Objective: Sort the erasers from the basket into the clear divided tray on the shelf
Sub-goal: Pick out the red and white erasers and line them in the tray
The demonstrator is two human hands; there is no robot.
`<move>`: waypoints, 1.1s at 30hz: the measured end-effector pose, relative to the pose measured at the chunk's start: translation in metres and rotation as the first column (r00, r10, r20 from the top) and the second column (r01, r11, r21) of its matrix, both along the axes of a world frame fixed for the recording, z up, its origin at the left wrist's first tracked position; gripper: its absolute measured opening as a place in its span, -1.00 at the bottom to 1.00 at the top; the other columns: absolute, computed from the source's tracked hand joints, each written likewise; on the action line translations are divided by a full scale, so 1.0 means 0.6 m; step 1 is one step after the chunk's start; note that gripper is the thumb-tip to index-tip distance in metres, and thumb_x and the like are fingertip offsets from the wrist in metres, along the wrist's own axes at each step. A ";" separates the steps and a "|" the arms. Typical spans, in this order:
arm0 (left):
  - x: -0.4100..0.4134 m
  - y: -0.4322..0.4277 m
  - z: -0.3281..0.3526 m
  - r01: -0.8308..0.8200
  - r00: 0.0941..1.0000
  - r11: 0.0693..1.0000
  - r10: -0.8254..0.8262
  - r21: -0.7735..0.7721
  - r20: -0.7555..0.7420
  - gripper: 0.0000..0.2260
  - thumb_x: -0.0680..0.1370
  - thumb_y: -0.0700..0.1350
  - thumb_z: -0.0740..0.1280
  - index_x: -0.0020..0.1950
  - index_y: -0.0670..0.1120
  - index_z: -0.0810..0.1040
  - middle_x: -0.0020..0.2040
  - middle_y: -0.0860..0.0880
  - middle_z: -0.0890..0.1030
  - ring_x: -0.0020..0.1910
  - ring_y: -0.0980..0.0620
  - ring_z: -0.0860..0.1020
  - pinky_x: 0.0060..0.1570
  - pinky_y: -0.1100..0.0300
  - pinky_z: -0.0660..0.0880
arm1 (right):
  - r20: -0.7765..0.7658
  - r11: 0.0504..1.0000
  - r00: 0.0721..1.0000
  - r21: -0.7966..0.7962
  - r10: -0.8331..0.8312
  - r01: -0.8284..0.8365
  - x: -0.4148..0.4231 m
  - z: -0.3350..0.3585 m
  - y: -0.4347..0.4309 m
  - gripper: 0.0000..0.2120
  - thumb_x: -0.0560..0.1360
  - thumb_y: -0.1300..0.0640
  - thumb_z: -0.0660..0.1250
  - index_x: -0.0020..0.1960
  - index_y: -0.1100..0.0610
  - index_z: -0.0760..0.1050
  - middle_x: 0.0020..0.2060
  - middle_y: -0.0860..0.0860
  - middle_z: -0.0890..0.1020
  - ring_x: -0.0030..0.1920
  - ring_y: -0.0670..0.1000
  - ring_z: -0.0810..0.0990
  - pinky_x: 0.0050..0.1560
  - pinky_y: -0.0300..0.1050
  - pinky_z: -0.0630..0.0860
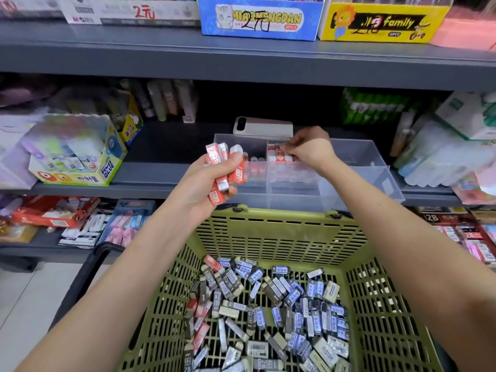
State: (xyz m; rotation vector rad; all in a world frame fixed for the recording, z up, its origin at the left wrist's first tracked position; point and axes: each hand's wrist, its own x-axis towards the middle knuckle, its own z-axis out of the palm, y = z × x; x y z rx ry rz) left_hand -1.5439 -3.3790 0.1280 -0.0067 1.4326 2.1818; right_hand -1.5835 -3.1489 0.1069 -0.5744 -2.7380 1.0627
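My left hand grips a bunch of red-sleeved erasers just in front of the clear divided tray on the middle shelf. My right hand reaches into the tray's middle compartment and pinches a red eraser among others stacked there. The left compartment holds a few erasers too; the right compartments look empty. Below, the green basket holds several loose erasers, mostly blue and black-sleeved, with some red ones at its left side.
A phone lies behind the tray. A glue box stands on the shelf at left, packaged goods at right. The upper shelf carries blue and yellow display boxes. A lower shelf holds stationery.
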 end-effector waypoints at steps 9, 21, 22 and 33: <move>0.015 0.018 -0.001 0.091 0.996 0.996 -0.091 -0.009 -0.011 -0.63 0.27 -0.06 0.47 0.02 -0.13 0.52 -0.24 -0.06 0.68 -0.37 0.06 0.61 -0.57 0.33 0.41 | -0.189 0.808 0.911 -0.420 0.366 -0.412 0.106 0.069 -0.076 -0.81 0.55 0.04 0.27 -0.05 0.11 0.62 -0.27 -0.05 0.65 -0.30 -0.15 0.50 -0.34 -0.25 0.41; 0.032 -0.008 0.003 -0.032 0.995 0.999 0.035 -0.038 0.092 -0.64 0.27 -0.03 0.46 0.00 -0.12 0.51 -0.31 -0.10 0.66 -0.35 0.02 0.64 -0.59 0.31 0.42 | -0.286 0.664 0.958 -0.713 0.018 -0.225 0.103 0.062 -0.013 -0.93 0.49 0.28 0.34 -0.12 0.14 0.52 -0.38 0.01 0.63 -0.42 -0.10 0.61 -0.39 -0.31 0.53; 0.031 -0.018 0.004 -0.055 0.993 0.998 0.059 -0.041 0.100 -0.64 0.27 -0.04 0.45 -0.01 -0.12 0.50 -0.33 -0.10 0.65 -0.36 0.02 0.63 -0.60 0.32 0.41 | -0.286 0.708 0.958 -0.672 0.022 -0.217 0.092 0.060 -0.015 -0.92 0.48 0.28 0.36 -0.13 0.12 0.53 -0.37 0.01 0.63 -0.43 -0.12 0.60 -0.41 -0.32 0.51; 0.031 -0.067 0.006 -0.100 0.988 0.993 0.107 -0.067 0.110 -0.64 0.27 -0.10 0.48 0.01 -0.13 0.52 -0.22 -0.12 0.53 -0.41 0.09 0.57 -0.59 0.32 0.37 | 0.065 0.959 0.985 0.228 0.160 -0.171 -0.024 0.025 -0.085 -0.76 0.40 -0.03 0.41 0.04 0.01 0.58 0.02 0.02 0.66 0.05 0.09 0.59 0.06 -0.11 0.52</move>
